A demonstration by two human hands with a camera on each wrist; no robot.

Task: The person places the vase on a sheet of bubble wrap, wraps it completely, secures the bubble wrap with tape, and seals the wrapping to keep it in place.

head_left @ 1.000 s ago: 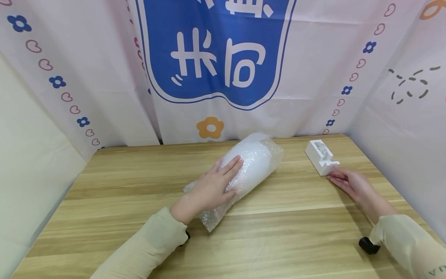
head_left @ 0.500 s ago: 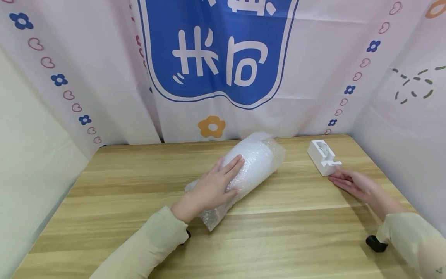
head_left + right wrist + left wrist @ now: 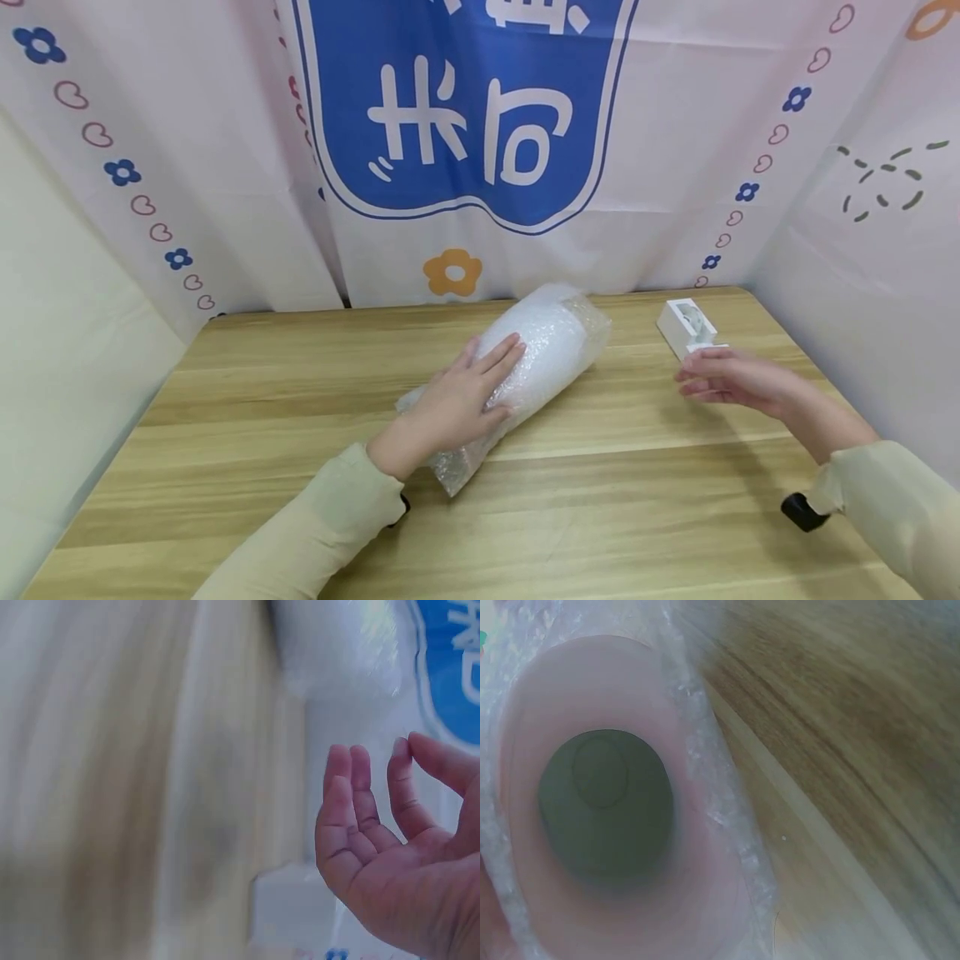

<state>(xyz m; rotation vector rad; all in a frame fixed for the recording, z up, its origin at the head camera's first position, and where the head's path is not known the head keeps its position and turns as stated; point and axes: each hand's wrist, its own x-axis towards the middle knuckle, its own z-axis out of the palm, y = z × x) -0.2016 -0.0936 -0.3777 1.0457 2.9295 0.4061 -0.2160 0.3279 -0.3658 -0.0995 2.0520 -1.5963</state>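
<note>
A bubble-wrapped bundle lies slantwise on the table's middle. My left hand rests across its near part, fingers stretched over the wrap. From the left wrist, the bundle's near end shows a hollow pink cylinder inside the wrap, with a dark grey-green round bottom. Over the front of a white tape dispenser hovers my right hand. In the right wrist view its thumb and index fingertip meet on a faint sliver of clear tape, mostly hidden. The other fingers are loosely bent.
The wood-grain table reaches back to a white printed cloth with a blue emblem. Plain pale walls close in both sides. A black wrist strap piece hangs below the right sleeve.
My right hand has lifted from the dispenser's front end and shifted slightly left, its thumb and index fingertip together. My left hand and the bundle have stayed in place.
</note>
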